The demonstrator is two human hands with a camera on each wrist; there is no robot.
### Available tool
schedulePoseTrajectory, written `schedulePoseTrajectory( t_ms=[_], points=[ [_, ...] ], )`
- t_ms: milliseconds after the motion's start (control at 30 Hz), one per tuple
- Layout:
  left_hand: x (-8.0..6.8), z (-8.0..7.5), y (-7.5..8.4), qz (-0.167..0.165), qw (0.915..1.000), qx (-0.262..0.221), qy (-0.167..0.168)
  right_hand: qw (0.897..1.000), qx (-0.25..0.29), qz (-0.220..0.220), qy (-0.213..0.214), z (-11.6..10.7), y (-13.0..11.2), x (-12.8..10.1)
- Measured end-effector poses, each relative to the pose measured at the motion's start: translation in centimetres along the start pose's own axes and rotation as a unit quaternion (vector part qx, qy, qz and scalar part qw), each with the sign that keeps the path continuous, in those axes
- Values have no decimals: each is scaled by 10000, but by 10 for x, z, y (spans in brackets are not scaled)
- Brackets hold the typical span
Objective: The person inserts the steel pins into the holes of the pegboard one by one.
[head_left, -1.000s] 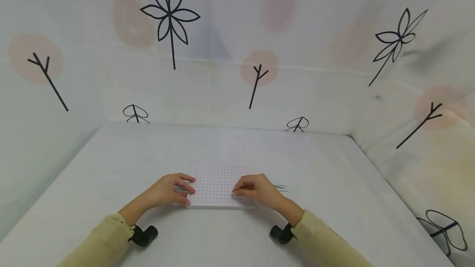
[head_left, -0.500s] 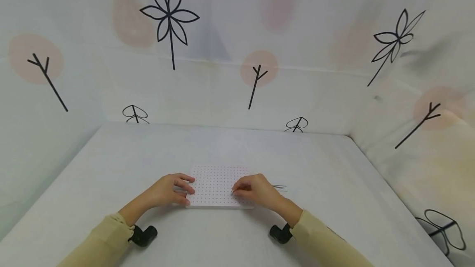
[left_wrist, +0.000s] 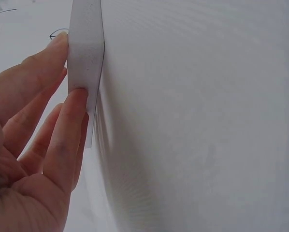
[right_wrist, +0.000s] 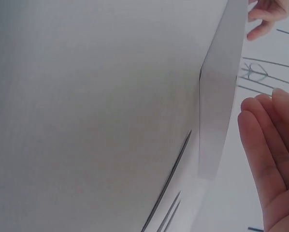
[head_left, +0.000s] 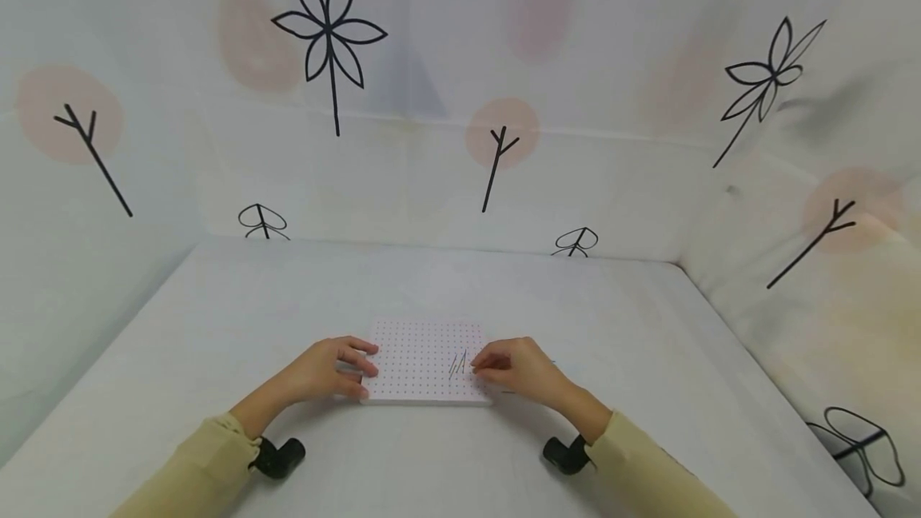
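A white foam board (head_left: pixel 420 354) dotted with red points lies flat on the table. My left hand (head_left: pixel 334 368) grips its left edge, fingers on the top face and the thumb (left_wrist: pixel 69 130) pressed against the board's side (left_wrist: pixel 85 53). A few thin metal needles (head_left: pixel 457 364) stand slanted in the board near its right side. My right hand (head_left: pixel 514 368) rests just right of them at the board's right edge (right_wrist: pixel 219 111); its fingers (right_wrist: pixel 267 145) lie straight and hold nothing. More needles (right_wrist: pixel 172 175) lie on the table, largely hidden under this hand in the head view.
The table (head_left: pixel 252 318) is covered in white cloth and closed in on three sides by a white curtain (head_left: pixel 432 142) printed with black plants and pink circles. A black wrist camera (head_left: pixel 281 456) shows under each sleeve.
My right hand has slid to the right, off the spot where it was pinching, and the needles it covered now stand uncovered in the board. The left hand and board have not moved.
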State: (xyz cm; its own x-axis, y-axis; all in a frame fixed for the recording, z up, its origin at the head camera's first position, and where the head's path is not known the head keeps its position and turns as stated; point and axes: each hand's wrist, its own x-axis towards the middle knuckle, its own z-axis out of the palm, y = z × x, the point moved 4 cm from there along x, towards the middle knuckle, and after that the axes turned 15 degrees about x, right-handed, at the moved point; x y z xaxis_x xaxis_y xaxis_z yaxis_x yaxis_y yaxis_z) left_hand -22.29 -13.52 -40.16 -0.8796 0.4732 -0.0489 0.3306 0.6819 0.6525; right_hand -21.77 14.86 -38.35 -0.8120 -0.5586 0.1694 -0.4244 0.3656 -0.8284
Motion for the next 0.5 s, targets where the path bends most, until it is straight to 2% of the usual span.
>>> schedulePoseTrajectory(
  t_ms=[500],
  points=[
    [0,0,0,-60,10000,33,-2,9994,-59,236,238,-17,9,-15]
  ],
)
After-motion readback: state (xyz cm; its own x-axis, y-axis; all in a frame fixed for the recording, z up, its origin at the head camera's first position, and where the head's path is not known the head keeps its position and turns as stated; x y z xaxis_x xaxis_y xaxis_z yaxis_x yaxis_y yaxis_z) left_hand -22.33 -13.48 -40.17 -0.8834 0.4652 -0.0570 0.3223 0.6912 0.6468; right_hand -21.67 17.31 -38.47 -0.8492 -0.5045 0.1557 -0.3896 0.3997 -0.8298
